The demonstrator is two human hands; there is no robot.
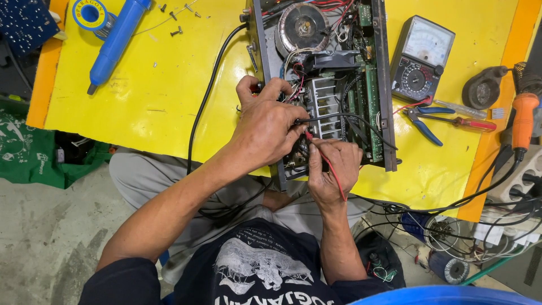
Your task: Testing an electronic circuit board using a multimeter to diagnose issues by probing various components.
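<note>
Nearest the camera, the right hand (333, 169) is closed in a pinch on a red probe (310, 137), whose red lead (334, 176) trails back across the palm toward the body. Just to the left and slightly farther, the left hand (268, 127) has its fingers pressed together on a black probe (297, 121) at the near end of an opened metal chassis (384, 90); the black lead (361, 121) arcs rightward over the circuit boards. Both probe tips meet the wiring at the chassis's near left corner, the hands touching each other there. The chassis lies on a yellow table (164, 96) with an orange edge, running from near to far; inside it sit a grey finned heat sink (326, 104), a green circuit board (372, 107), a small black fan (333, 59) and, farthest, a round toroidal transformer (299, 28). A black cable (206, 96) curves from the chassis's far left corner down off the near table edge. To the right of the chassis lie blue-handled pliers (423, 121) and a red-handled screwdriver (471, 123), with an analogue multimeter (422, 56) beyond them. At the right table edge rests an orange-handled soldering iron (524, 116). On the far left of the table lie a blue desoldering pump (116, 42), a spool of solder (90, 14) and a few loose screws (176, 31).
</note>
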